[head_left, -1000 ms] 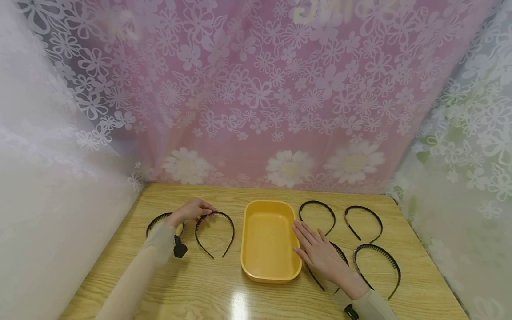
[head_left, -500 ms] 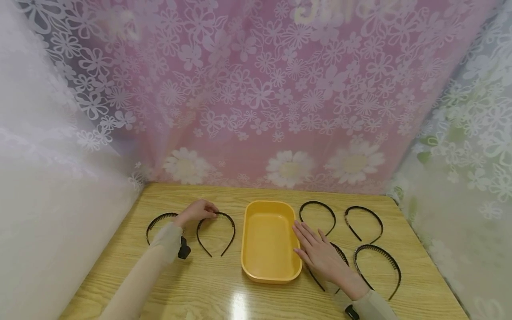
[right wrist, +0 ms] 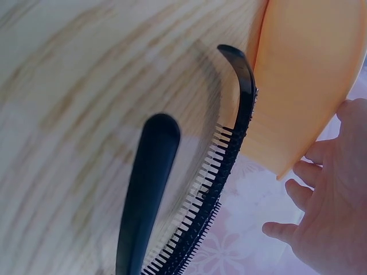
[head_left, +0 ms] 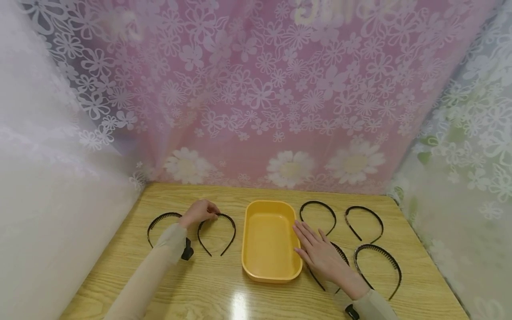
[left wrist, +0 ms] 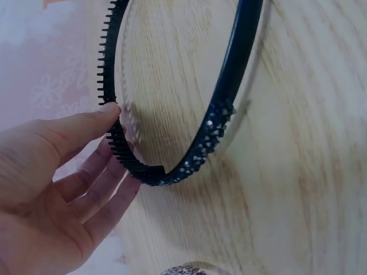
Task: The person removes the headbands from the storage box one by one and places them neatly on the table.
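Note:
My left hand (head_left: 198,212) pinches the top of a black toothed headband (head_left: 234,229) at the left of the tray. In the left wrist view, thumb and fingers grip its comb side, and sparkly stones (left wrist: 200,150) cover part of the band. Its two ends point towards me. My right hand (head_left: 320,255) has its fingers straight, laid against the right wall of a yellow plastic tray (head_left: 272,244). Another toothed headband (head_left: 341,252) lies partly hidden under the right hand; the right wrist view shows its teeth and ends close up.
One headband (head_left: 160,216) lies at the far left, partly behind the left forearm. Right of the tray lie more headbands: a back one (head_left: 318,202), a far right one (head_left: 364,207) and a front right one (head_left: 378,247). A flowered curtain (head_left: 260,111) closes off the wooden table's (head_left: 200,293) back.
My left hand has shifted slightly to the right, and the headband it pinches has moved and turned a little with it. The right hand and the tray have stayed in place.

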`<state>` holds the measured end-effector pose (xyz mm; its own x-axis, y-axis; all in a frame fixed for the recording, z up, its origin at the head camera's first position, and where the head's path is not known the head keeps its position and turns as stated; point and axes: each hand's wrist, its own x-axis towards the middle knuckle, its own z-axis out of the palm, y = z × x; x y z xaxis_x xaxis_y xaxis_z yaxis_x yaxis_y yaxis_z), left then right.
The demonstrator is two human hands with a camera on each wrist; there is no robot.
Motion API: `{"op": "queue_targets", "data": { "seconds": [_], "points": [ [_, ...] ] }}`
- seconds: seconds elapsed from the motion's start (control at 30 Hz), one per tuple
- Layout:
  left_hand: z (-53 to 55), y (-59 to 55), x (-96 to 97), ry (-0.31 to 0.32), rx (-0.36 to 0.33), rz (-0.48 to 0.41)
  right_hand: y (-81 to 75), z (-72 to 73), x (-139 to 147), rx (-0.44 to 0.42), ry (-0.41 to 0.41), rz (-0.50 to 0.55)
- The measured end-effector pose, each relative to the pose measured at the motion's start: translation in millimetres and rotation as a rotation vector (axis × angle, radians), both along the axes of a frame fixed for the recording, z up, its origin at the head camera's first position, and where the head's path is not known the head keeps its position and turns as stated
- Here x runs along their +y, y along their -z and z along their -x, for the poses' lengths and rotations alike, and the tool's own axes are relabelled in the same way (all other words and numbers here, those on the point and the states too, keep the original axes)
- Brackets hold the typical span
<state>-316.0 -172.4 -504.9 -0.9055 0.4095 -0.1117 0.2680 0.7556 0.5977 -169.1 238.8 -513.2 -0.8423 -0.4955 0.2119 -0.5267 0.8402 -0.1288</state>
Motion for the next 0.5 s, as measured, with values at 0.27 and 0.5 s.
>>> {"op": "queue_targets", "data": {
  "seconds": [0.27, 0.5],
  "points": [
    [0.9, 3.3, -0.7, -0.022, -0.007, -0.022, 0.8, -1.1, 0.3, -0.015, 0.006, 0.014],
    [0.0, 3.5, -1.8, -0.030, -0.005, -0.037, 0.3, -0.9, -0.7, 0.007, -0.001, 0.016]
  ]
}}
